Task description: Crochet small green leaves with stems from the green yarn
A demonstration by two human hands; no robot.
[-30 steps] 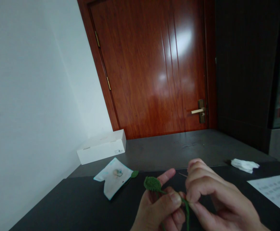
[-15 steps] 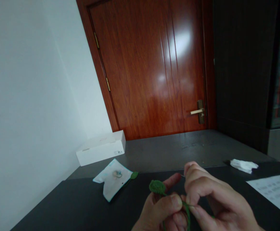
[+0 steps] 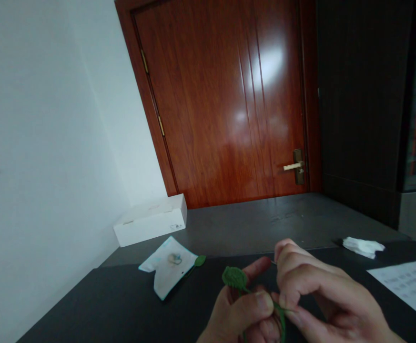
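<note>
A small green crocheted leaf (image 3: pixel 234 277) stands up above my left hand (image 3: pixel 241 312), which pinches its stem between thumb and fingers. The index finger of that hand points up and to the right. Close beside it, my right hand (image 3: pixel 331 295) is closed, its thumb and fingertip gripping green yarn (image 3: pixel 282 320). One strand hangs down between the hands, and a short end pokes out past the right fingertips. A thin, shiny tip (image 3: pixel 273 262) shows by the right index finger; most of that tool is hidden in the hand, so its kind is unclear.
On the dark table (image 3: pixel 115 305) lies an open whitish packet (image 3: pixel 170 274) with a green leaf piece (image 3: pixel 200 260) at its edge. Behind it is a white box (image 3: pixel 154 221). Crumpled white tissue (image 3: pixel 363 247) and a printed sheet (image 3: pixel 408 283) lie to the right.
My right fingertips have shifted very slightly right and down, and the pinched green yarn stretches a little further to the right. The left hand keeps its hold on the leaf.
</note>
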